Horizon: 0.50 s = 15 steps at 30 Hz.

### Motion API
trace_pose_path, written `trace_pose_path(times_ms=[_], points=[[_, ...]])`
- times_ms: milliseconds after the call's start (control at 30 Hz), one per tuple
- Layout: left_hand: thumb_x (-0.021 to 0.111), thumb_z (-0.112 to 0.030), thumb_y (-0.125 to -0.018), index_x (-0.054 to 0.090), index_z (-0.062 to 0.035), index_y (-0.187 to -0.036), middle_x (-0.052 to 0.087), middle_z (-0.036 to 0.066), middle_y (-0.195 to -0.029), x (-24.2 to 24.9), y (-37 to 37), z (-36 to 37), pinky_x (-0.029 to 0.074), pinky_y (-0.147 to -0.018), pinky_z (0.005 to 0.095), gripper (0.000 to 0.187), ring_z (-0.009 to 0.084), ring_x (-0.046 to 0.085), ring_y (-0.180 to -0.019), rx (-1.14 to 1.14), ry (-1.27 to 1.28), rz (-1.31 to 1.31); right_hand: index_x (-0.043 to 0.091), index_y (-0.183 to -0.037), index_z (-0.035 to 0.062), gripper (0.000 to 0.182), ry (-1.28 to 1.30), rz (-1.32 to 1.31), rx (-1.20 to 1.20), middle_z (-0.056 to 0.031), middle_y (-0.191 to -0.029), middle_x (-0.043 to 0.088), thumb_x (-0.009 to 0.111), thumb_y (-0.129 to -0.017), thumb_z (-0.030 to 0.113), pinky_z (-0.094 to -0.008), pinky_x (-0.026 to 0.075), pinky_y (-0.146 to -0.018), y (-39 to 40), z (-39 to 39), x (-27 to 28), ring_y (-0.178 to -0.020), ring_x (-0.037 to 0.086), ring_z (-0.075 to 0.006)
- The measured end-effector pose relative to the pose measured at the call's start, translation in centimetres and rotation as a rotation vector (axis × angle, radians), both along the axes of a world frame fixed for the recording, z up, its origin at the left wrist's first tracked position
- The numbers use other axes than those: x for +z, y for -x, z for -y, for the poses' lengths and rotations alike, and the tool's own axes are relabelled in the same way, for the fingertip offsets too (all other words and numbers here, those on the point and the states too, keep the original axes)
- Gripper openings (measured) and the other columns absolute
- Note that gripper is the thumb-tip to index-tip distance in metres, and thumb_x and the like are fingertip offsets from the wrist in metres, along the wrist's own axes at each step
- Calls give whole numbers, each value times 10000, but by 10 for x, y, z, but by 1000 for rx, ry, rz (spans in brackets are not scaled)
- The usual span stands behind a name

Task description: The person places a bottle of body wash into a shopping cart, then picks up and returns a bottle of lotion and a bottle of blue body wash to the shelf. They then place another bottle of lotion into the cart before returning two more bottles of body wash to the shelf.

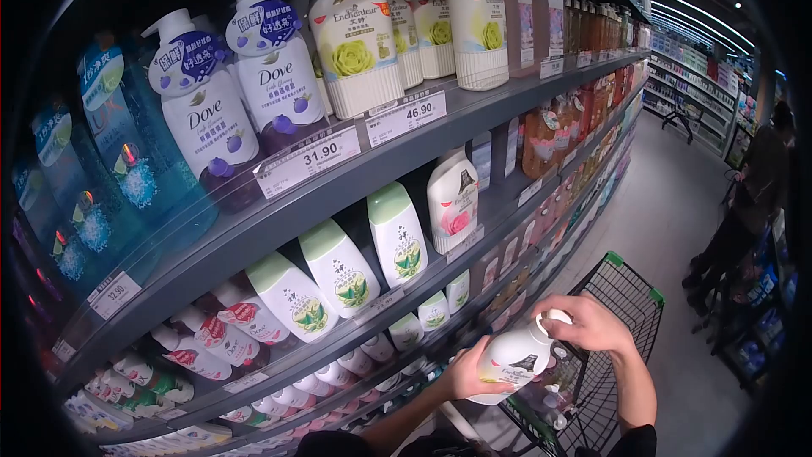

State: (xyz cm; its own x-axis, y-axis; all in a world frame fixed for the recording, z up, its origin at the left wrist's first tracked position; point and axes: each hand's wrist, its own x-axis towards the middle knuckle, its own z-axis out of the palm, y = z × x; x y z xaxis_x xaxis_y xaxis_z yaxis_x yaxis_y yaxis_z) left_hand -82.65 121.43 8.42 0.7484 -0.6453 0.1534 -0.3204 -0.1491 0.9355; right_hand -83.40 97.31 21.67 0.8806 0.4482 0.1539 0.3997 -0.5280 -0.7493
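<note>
A white Enchanteur pump bottle (512, 354) is held tilted in front of me, over the near side of the shopping cart. My left hand (467, 374) is wrapped round its lower body. With bent fingers, my right hand (589, 323) grips the white pump head (554, 322) at the bottle's top. Part of the label stays hidden behind my left hand. Beneath the bottle, the black wire shopping cart (630, 309) with green corners contains several bottles (554, 393), partly covered by my hands and the held bottle.
Shelves (338, 171) of body wash line the left side. The top row has Dove bottles (207, 114) and Enchanteur bottles (355, 42); white-and-green bottles (340, 267) stand below. A grey aisle floor (655, 203) runs to the right, where another person (753, 203) stands.
</note>
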Motion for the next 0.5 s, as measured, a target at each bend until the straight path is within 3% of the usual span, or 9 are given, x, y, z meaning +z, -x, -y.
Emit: trace_pose_path(times_ms=[133, 167, 233, 267, 300, 367, 400, 467, 500], points=[[860, -349, -657, 455, 7, -1223, 653, 192, -1075, -14, 0, 0, 504, -869, 397, 782, 307, 665, -994, 213, 36, -35, 574, -1128, 21, 281, -602, -150, -235, 10, -658, 513, 531, -985, 260, -233, 448, -565, -25, -7, -46, -560, 477, -72], [860, -349, -657, 455, 7, -1223, 653, 192, -1075, -14, 1, 1, 504, -869, 397, 782, 307, 665, -994, 211, 47, -35, 564, -1121, 14, 275, -959, -286, -225, 14, -627, 479, 517, -989, 250, -236, 461, -553, -25, -6, -59, -534, 458, -75], [865, -343, -650, 470, 22, -1204, 661, 198, -1032, -3, 2, -5, 522, -849, 382, 772, 296, 676, -968, 260, 181, 108, 522, -1123, 13, 245, -1182, -397, -347, 15, -589, 452, 508, -982, 212, -270, 446, -519, -24, 0, -94, -501, 437, -97], [895, -273, -620, 468, 61, -1196, 645, 187, -1077, 23, 3, -10, 493, -897, 351, 790, 241, 647, -1004, 282, 130, 124, 530, -1103, 14, 218, -1119, -434, -438, 4, -600, 470, 515, -973, 189, -275, 454, -512, -26, 8, -127, -508, 457, -101], [883, -343, -624, 484, 36, -1189, 660, 189, -1014, 38, -1, -13, 540, -808, 377, 789, 293, 692, -902, 330, 127, 243, 539, -1082, 15, 191, -1055, -473, -524, -7, -611, 489, 522, -964, 165, -279, 462, -505, -27, 16, -167, -514, 477, -106], [906, -303, -588, 482, 40, -1192, 656, 182, -1023, 82, -12, -21, 536, -818, 365, 814, 278, 682, -918, 411, 121, 509, 561, -1063, 22, 152, -596, -655, -627, -19, -670, 541, 546, -937, 105, -270, 495, -510, -23, 21, -251, -563, 534, -114], [911, -272, -579, 480, 42, -1195, 652, 173, -1032, 105, -17, -23, 531, -826, 353, 814, 259, 670, -933, 478, 187, 537, 586, -1033, 24, 138, -503, -754, -679, -20, -750, 589, 585, -905, 77, -250, 517, -531, -11, -2, -249, -627, 578, -118], [909, -195, -574, 478, 45, -1207, 639, 152, -1066, 143, -25, -25, 517, -849, 335, 802, 230, 642, -965, 558, 374, 532, 653, -1009, 69, 221, -491, -781, -366, -33, -783, 647, 671, -847, 219, -269, 523, -604, -2, -19, -307, -688, 630, -132], [902, -149, -577, 478, 45, -1215, 628, 139, -1091, 163, -29, -25, 509, -864, 329, 790, 220, 625, -982, 569, 494, 505, 676, -1038, 149, 306, -43, -558, -291, -50, -866, 714, 676, -815, 359, -333, 538, -725, -5, -26, -324, -794, 689, -210]])
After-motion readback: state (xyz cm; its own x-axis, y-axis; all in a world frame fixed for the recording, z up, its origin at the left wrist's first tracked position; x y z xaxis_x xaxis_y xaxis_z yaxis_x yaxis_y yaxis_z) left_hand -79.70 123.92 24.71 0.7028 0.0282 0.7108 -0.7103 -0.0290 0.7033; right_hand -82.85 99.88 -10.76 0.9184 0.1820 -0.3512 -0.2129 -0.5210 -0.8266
